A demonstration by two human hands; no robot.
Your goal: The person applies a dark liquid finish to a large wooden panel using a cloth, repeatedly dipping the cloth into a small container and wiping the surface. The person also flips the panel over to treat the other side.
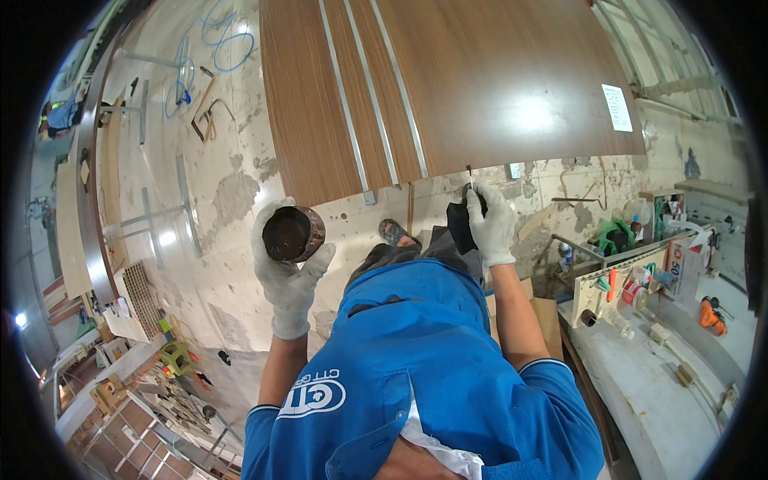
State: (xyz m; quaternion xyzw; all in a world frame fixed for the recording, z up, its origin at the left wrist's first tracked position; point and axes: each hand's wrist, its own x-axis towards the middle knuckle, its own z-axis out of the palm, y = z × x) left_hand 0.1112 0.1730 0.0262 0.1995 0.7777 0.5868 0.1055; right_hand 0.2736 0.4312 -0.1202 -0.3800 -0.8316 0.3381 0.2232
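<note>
My left hand (290,290), in a whitish work glove, is wrapped round a small round pot (288,234) with dark brown contents. My right hand (493,226), gloved too, pinches a thin white stick with a dark tip (470,179). The tip is at the near edge of a large brown wood-grain panel (512,88); I cannot tell if it touches. A black, flat, bent piece (460,228) also shows at the right hand's fingers, its kind unclear. Three silver strips (370,96) run along the panel, and a white paper sheet (617,108) lies at its right.
On the right stands a workbench (640,400) with an orange power tool (712,317), a red-handled tool (612,285) and bottles. Metal frames (152,228), a hacksaw (210,120) and a blue hose (232,48) lie on the stained floor at left. A green stool (178,357) is behind left.
</note>
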